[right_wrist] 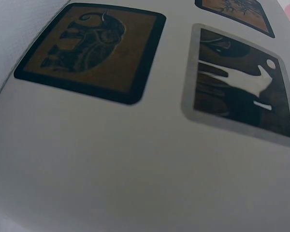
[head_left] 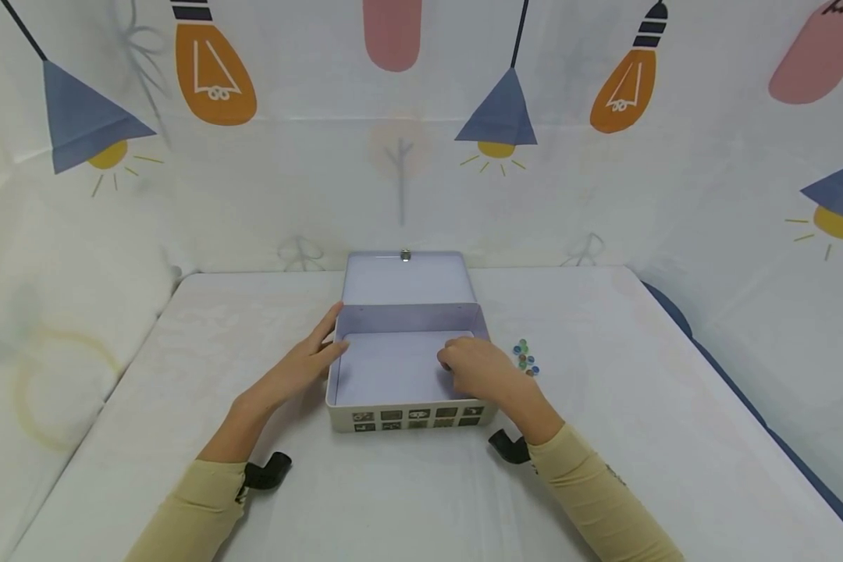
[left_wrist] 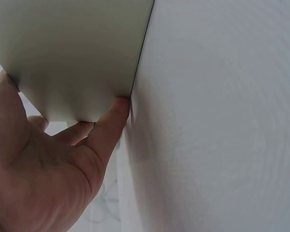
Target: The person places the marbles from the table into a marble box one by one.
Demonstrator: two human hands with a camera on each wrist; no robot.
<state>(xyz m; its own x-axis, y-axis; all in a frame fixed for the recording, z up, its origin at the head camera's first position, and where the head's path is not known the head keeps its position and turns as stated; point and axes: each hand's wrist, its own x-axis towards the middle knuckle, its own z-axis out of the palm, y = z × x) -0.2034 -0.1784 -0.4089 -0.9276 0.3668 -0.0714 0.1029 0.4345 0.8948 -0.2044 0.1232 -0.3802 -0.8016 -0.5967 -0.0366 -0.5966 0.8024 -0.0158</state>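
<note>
A shallow white box (head_left: 386,367) lies on the table with its hinged lid (head_left: 407,279) raised at the back. My left hand (head_left: 302,371) holds the box's left side, thumb at the rim and fingers against the outer wall; the left wrist view shows fingertips at the corner and low edge of the box wall (left_wrist: 72,53). Over the box's right part is my right hand (head_left: 485,371), its fingers curled downward; whatever they hold is hidden. Just right of the box lie several small glass marbles (head_left: 523,358), mostly green and blue. Only the picture-printed front wall (right_wrist: 87,154) fills the right wrist view.
A white cloth covers the table (head_left: 674,421). Behind it hangs a white curtain (head_left: 288,179) printed with lamps and bulbs. Black wrist-camera mounts (head_left: 268,471) stick out at both cuffs, the right one near the box's front corner.
</note>
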